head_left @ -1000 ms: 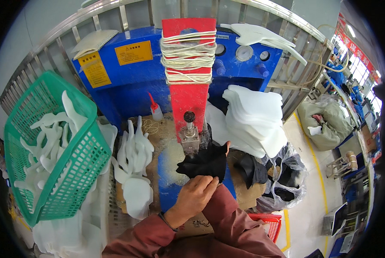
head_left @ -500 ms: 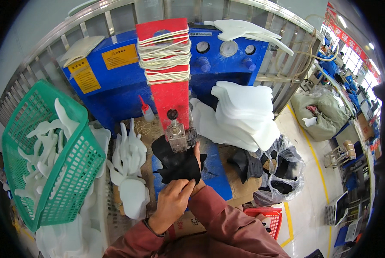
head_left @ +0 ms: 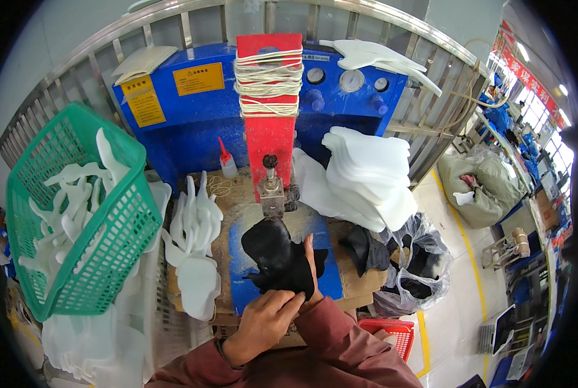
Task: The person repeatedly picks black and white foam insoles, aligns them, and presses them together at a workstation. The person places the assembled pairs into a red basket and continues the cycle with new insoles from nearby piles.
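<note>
A soft black piece, shaped like a shoe upper [head_left: 273,249], lies over the blue pad [head_left: 243,284] below the machine's metal head [head_left: 273,197]. My left hand [head_left: 261,328] pinches its near edge between thumb and fingers. At the right side, my right hand [head_left: 311,271] grips the same piece; one finger points up along it and the rest is hidden beneath or behind. The far part of the piece bulges up rounded, just in front of the head. A wrapped white cord [head_left: 269,77] circles the red arm [head_left: 269,139] above.
Left stands a green basket [head_left: 117,213] of white cut-outs; more white pieces [head_left: 197,278] lie beside the pad. A white stack [head_left: 369,174] sits right of the arm. Black scraps [head_left: 363,249], a plastic bag [head_left: 418,258] and a red basket [head_left: 392,333] are at the right.
Both hands have drawn the black piece slightly toward me and away from under the metal head. Its far part now bulges up where it lay flatter. The whole view has shifted a little.
</note>
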Demonstrator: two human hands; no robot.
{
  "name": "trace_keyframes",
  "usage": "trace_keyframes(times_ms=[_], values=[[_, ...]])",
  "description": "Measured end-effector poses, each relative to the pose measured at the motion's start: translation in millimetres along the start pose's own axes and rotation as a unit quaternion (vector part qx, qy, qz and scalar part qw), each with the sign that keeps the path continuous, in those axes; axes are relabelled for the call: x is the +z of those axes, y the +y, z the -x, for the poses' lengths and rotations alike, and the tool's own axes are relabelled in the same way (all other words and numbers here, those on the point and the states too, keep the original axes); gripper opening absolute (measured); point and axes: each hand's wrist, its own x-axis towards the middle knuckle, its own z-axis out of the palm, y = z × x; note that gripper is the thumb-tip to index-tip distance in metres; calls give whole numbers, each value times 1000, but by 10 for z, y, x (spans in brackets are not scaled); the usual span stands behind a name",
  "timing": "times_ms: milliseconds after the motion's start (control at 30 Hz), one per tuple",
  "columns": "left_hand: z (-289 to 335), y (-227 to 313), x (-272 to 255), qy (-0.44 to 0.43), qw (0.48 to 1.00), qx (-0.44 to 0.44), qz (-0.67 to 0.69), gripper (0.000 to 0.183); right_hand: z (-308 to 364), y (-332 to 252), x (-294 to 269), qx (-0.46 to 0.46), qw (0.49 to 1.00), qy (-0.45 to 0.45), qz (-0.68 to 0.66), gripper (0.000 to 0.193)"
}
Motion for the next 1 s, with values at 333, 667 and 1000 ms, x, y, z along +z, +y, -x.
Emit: trace_keyframes(times_ms=[333,667,1000], values=[[-112,41,129,-1,999,23,44,35,117,-235,54,-42,997,49,-40,90],[-239,-107,243,10,998,40,47,33,48,-348,110,-70,993,64,-74,89],[-356,-173,278,14,998,18,58,28,-88,-472,48,-117,991,-40,-56,88]])
